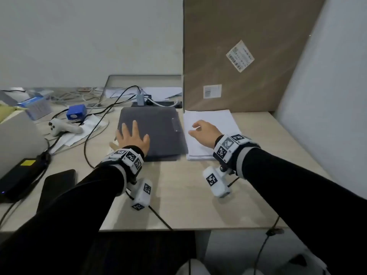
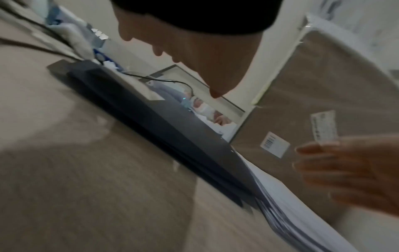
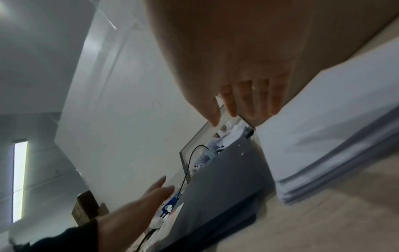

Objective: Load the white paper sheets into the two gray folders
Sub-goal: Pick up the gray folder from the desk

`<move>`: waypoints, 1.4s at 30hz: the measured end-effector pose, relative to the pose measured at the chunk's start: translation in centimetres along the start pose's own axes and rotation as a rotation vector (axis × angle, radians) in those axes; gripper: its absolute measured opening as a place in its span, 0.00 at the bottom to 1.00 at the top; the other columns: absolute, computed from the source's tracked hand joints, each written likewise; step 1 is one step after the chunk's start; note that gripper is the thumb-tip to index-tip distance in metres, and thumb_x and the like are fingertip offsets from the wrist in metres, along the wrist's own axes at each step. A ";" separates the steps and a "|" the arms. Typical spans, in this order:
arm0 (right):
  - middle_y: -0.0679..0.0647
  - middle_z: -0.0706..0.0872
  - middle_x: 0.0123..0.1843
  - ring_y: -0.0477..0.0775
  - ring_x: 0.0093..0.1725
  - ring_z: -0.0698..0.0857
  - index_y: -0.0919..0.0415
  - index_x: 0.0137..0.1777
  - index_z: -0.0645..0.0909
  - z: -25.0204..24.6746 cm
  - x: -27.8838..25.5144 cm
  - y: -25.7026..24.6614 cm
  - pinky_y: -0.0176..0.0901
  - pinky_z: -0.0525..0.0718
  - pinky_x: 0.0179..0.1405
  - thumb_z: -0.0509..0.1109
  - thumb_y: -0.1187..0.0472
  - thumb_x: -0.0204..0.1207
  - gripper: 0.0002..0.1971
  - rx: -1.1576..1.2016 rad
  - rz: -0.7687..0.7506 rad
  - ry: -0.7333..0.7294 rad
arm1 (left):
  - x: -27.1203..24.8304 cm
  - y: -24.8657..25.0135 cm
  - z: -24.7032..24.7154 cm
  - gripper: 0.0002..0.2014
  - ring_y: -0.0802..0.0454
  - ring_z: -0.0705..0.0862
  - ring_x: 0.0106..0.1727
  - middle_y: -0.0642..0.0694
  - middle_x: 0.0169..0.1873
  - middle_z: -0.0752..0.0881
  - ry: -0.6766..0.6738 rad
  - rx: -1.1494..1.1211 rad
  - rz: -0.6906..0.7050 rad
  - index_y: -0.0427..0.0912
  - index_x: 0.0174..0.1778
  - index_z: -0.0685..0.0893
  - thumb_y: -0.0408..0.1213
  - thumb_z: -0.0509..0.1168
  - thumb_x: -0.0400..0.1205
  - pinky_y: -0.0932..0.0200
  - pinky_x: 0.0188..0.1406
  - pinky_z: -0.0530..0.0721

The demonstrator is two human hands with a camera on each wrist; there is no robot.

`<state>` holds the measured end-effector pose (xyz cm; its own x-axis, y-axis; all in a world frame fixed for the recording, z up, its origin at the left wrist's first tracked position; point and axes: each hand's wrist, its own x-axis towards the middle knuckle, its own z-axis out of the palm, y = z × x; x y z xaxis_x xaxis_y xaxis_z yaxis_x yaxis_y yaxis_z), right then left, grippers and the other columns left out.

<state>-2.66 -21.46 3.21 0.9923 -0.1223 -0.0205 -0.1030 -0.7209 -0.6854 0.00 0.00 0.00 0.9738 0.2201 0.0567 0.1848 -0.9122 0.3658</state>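
Gray folders (image 1: 156,132) lie closed under flat left hand (image 1: 132,138); relaxed, empty right hand (image 1: 205,134) hovers over paper sheets (image 1: 210,120)

A pale wood-grain surface (image 1: 178,195) carries a closed flat gray folder stack (image 1: 158,128) near its middle. Just right of the folders lies a stack of white paper sheets (image 1: 214,118). Left of the folders lie a white game controller (image 1: 59,128), a small blue box (image 1: 76,112), black cables (image 1: 89,139) and a black phone (image 1: 57,183).
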 end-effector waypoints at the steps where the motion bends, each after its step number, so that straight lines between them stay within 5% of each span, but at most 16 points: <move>1: 0.57 0.77 0.74 0.57 0.73 0.76 0.59 0.75 0.69 0.6 0.4 -0.3 0.44 0.72 0.68 0.64 0.51 0.79 0.26 0.009 0.039 -0.069 | 0.4 -0.4 0.1 0.34 0.40 0.45 0.85 0.47 0.85 0.45 -0.022 -0.009 -0.062 0.56 0.83 0.45 0.56 0.49 0.82 0.33 0.79 0.48; 7: 0.60 0.68 0.80 0.60 0.78 0.69 0.65 0.81 0.58 3.2 2.2 -0.9 0.45 0.69 0.71 0.66 0.55 0.79 0.33 0.050 0.150 -0.230 | 2.9 -1.9 1.6 0.34 0.29 0.65 0.76 0.34 0.78 0.63 -0.075 -0.162 -0.269 0.45 0.82 0.54 0.50 0.56 0.81 0.38 0.78 0.62; 15: 0.60 0.65 0.81 0.59 0.80 0.67 0.63 0.82 0.56 4.5 2.5 -0.7 0.47 0.67 0.75 0.72 0.58 0.75 0.40 0.254 0.188 -0.254 | 4.7 -2.6 -1.5 0.27 0.32 0.77 0.68 0.33 0.67 0.78 -0.012 -0.332 -0.415 0.36 0.69 0.72 0.43 0.65 0.74 0.43 0.69 0.76; 18: 0.59 0.68 0.80 0.59 0.78 0.69 0.63 0.81 0.58 4.4 2.4 -0.8 0.51 0.68 0.77 0.74 0.57 0.72 0.41 0.295 0.204 -0.245 | 4.7 -2.8 -2.9 0.25 0.35 0.84 0.55 0.33 0.61 0.84 -0.081 -0.469 -0.427 0.30 0.65 0.78 0.43 0.68 0.76 0.49 0.50 0.81; 21: 0.58 0.70 0.79 0.59 0.77 0.70 0.63 0.81 0.58 4.5 1.9 -1.1 0.50 0.69 0.76 0.74 0.57 0.71 0.41 0.302 0.211 -0.244 | 3.9 -2.4 -3.6 0.29 0.36 0.83 0.49 0.32 0.61 0.83 -0.168 -0.536 -0.408 0.28 0.68 0.76 0.46 0.68 0.77 0.52 0.33 0.77; 25: 0.59 0.71 0.78 0.60 0.76 0.72 0.64 0.80 0.58 4.5 0.9 -1.1 0.45 0.71 0.69 0.72 0.57 0.74 0.37 0.266 0.205 -0.214 | 3.2 -2.1 -5.1 0.29 0.37 0.84 0.62 0.34 0.65 0.83 -0.099 -0.637 -0.359 0.30 0.70 0.75 0.45 0.68 0.77 0.50 0.58 0.83; 30: 0.59 0.67 0.81 0.59 0.79 0.68 0.62 0.81 0.60 3.0 -1.0 -1.0 0.47 0.67 0.76 0.68 0.55 0.78 0.34 0.322 0.137 -0.113 | 1.4 -0.9 -8.1 0.22 0.39 0.84 0.60 0.35 0.59 0.84 0.069 -0.743 -0.228 0.30 0.69 0.77 0.38 0.62 0.81 0.59 0.41 0.77; 33: 0.59 0.69 0.79 0.58 0.77 0.71 0.62 0.79 0.63 0.7 -2.3 -1.0 0.49 0.69 0.76 0.68 0.50 0.78 0.33 0.409 0.109 -0.073 | 0.1 -0.6 -10.1 0.19 0.41 0.85 0.54 0.38 0.55 0.85 0.118 -0.856 -0.152 0.30 0.63 0.80 0.37 0.62 0.80 0.58 0.39 0.83; 35: 0.57 0.69 0.79 0.58 0.77 0.71 0.60 0.80 0.62 -1.3 -3.6 -0.8 0.53 0.71 0.75 0.68 0.45 0.77 0.36 0.512 0.115 -0.077 | -1.3 -0.1 -11.2 0.12 0.40 0.85 0.47 0.39 0.48 0.85 0.085 -0.945 -0.102 0.34 0.56 0.81 0.37 0.62 0.81 0.62 0.27 0.87; 37: 0.53 0.69 0.79 0.58 0.76 0.72 0.57 0.80 0.63 -3.5 -5.3 -0.8 0.55 0.76 0.71 0.67 0.39 0.74 0.38 0.651 0.125 -0.157 | -2.9 0.9 -12.0 0.06 0.39 0.86 0.46 0.40 0.42 0.84 0.020 -1.038 -0.047 0.39 0.45 0.81 0.37 0.62 0.81 0.52 0.35 0.91; 39: 0.49 0.78 0.72 0.55 0.70 0.78 0.53 0.72 0.74 -6.0 -7.3 -0.5 0.51 0.82 0.64 0.66 0.38 0.75 0.30 0.768 0.113 -0.244 | -4.8 2.3 -12.3 0.07 0.39 0.85 0.47 0.42 0.37 0.84 -0.039 -1.060 0.008 0.42 0.38 0.82 0.42 0.65 0.77 0.39 0.52 0.86; 42: 0.48 0.86 0.55 0.46 0.51 0.86 0.50 0.59 0.78 -9.0 -10.2 1.5 0.40 0.82 0.45 0.67 0.51 0.79 0.10 0.808 0.119 -0.153 | -7.6 5.0 -11.4 0.09 0.44 0.82 0.37 0.45 0.33 0.82 -0.109 -1.069 0.079 0.41 0.39 0.82 0.43 0.64 0.78 0.45 0.45 0.84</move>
<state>-13.53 -27.47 8.95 0.9823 -0.0305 -0.1848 -0.1846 0.0105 -0.9828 -7.98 -2.30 12.03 0.9943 0.0935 0.0515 -0.0385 -0.1358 0.9900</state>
